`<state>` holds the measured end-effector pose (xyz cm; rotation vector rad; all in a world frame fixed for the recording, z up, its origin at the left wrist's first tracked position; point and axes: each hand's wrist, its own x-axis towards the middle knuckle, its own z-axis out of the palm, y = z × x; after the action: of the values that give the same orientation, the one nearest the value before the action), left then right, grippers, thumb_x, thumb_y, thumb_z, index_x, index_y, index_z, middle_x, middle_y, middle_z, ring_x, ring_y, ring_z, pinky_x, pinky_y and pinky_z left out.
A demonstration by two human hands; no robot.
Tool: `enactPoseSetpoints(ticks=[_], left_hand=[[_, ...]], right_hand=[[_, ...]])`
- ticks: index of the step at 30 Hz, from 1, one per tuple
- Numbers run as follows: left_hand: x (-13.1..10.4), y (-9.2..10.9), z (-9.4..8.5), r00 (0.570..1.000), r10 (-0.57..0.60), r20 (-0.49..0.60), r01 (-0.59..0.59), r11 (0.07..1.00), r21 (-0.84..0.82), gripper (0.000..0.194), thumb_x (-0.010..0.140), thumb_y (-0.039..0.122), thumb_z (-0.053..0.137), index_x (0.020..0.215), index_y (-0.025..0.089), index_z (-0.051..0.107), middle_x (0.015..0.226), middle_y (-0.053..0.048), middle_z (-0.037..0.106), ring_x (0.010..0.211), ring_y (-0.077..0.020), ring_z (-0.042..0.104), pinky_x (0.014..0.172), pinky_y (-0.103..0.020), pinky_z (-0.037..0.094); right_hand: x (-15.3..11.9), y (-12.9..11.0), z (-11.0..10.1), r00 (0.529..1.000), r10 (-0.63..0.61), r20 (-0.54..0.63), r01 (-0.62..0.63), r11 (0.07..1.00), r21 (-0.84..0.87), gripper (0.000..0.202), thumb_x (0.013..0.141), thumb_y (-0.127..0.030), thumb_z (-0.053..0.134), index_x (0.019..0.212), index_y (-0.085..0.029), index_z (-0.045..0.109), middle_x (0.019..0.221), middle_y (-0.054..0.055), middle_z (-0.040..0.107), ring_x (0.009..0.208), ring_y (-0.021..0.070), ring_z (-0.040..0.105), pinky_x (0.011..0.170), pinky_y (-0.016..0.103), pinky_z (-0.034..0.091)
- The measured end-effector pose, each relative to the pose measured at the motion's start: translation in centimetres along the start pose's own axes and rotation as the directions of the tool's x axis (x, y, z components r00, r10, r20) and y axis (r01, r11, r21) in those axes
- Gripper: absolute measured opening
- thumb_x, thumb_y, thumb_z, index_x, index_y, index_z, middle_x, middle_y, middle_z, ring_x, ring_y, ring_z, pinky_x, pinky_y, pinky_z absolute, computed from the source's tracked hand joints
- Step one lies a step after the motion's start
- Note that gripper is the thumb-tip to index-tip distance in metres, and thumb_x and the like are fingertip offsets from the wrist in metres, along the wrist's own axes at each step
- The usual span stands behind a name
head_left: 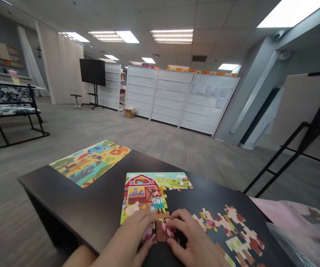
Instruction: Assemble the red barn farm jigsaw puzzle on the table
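Along the near edge of the farm puzzle (144, 193), both bare hands bend low over two pieces lying side by side. The left hand (132, 233) covers most of a pinkish piece (149, 234), its fingers at the far side and its thumb at the near; whether that grip is pressed together or merely resting I cannot tell, since the back of the hand hides much of it. The right hand (189, 233) has its grip pinching the right side of a brown-and-pink piece (162, 233) between thumb and fingertips. Coming at the pair from opposite sides probably lets one hand steady while the other nudges, keeping the seam between the pieces visible.

The farm puzzle itself lies flat and face up on the black counter (65, 200), directly beyond the fingers, its barn and farmer upright to the person. Its top strip reaches out to the right, leaving bare black surface beneath.

To the right of the farm puzzle, loose pieces (226, 224) with cow patches lie picture side up, likely so their markings can be read at a glance within easy reach of the right hand. Left of it and farther off, an animal picture (91, 163) sits apart at the counter's edge, presumably out of the way of the hands.
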<state>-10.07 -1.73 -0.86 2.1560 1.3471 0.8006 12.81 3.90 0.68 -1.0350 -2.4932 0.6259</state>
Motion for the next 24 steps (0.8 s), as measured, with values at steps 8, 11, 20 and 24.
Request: enactPoseSetpoints(ticks=[8,11,20,24], left_hand=[[0.1,1.0,-0.8,1.000,-0.029,0.010,0.029,1.000,0.005,0.058,0.080,0.006,0.056,0.133,0.029,0.056,0.134,-0.005,0.062,0.123,-0.0235,0.057,0.110,-0.039,0.045],[0.1,1.5,-1.1,1.000,-0.015,0.025,0.014,0.999,0.035,0.056,0.079,0.003,0.057,0.126,0.032,0.062,0.133,-0.001,0.063,0.123,-0.0236,0.057,0.111,-0.040,0.044],[-0.1,1.2,-0.8,0.997,0.016,0.070,-0.026,0.990,0.137,0.061,0.074,0.000,0.056,0.122,0.037,0.064,0.142,0.001,0.058,0.129,-0.0254,0.054,0.111,-0.044,0.044],[-0.1,1.1,-0.7,0.995,-0.029,0.094,0.013,0.986,0.166,0.072,0.078,0.005,0.054,0.145,0.032,0.046,0.155,-0.004,0.048,0.141,-0.0269,0.045,0.116,-0.049,0.038]], right_hand=[[-0.2,-0.1,-0.3,0.999,-0.032,0.013,0.032,0.999,0.013,0.017,0.086,-0.016,0.059,0.101,-0.023,0.065,0.109,0.006,0.067,0.103,0.0230,0.064,0.089,0.034,0.051],[-0.4,0.1,-0.4,0.997,-0.078,0.005,0.078,0.996,0.031,0.022,0.101,-0.023,0.042,0.100,-0.024,0.064,0.100,0.004,0.070,0.094,0.0197,0.067,0.084,0.030,0.051],[0.1,-0.5,-0.2,0.993,0.091,0.080,-0.087,0.995,-0.047,0.028,0.080,-0.019,0.068,0.108,-0.023,0.068,0.104,0.005,0.068,0.097,0.0230,0.065,0.084,0.032,0.051],[-0.3,-0.2,-0.6,0.995,0.039,0.087,-0.041,0.999,0.014,0.027,0.083,-0.013,0.059,0.106,-0.024,0.068,0.102,0.004,0.068,0.094,0.0203,0.065,0.085,0.030,0.050]])
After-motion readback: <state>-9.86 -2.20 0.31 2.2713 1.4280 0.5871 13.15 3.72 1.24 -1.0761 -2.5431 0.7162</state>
